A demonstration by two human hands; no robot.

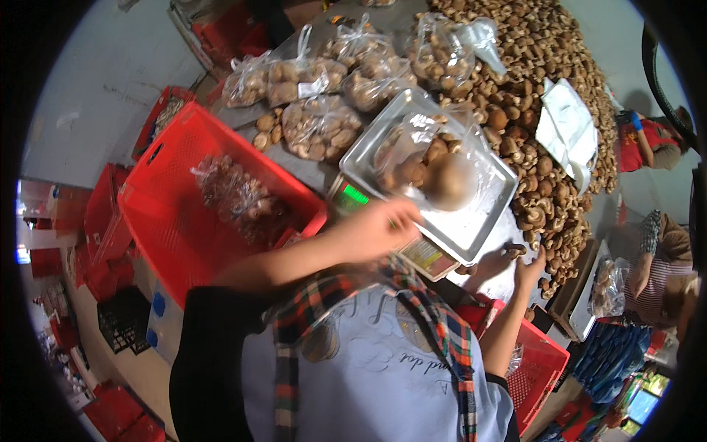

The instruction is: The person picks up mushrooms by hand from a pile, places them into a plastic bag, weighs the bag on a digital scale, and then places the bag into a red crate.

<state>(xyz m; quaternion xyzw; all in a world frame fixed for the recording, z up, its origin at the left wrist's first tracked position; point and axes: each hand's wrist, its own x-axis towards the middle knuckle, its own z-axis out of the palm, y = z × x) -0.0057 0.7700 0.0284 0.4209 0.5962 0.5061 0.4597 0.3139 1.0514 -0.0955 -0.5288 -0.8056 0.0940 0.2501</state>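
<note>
An open clear plastic bag (399, 160) of shiitake mushrooms lies in a metal tray (428, 226) on a digital scale (425, 257) with a lit green display. A round tan mushroom cap (450, 182), blurred, shows over the bag. My left hand (393, 224) is blurred above the scale's edge, near the tray's lower left side; its fingers are bent and I cannot tell whether they hold anything. My right hand (530, 271) reaches to the edge of the loose mushroom pile (544, 166), beside a single mushroom (515, 251); its grip is unclear.
Several tied bags of mushrooms (320, 127) stand behind the scale. A red plastic crate (160, 243) with bagged mushrooms (237, 193) is at the left, another red crate (538, 364) at the lower right. White plastic bags (566, 124) lie on the pile. Other people (663, 259) are at the far right.
</note>
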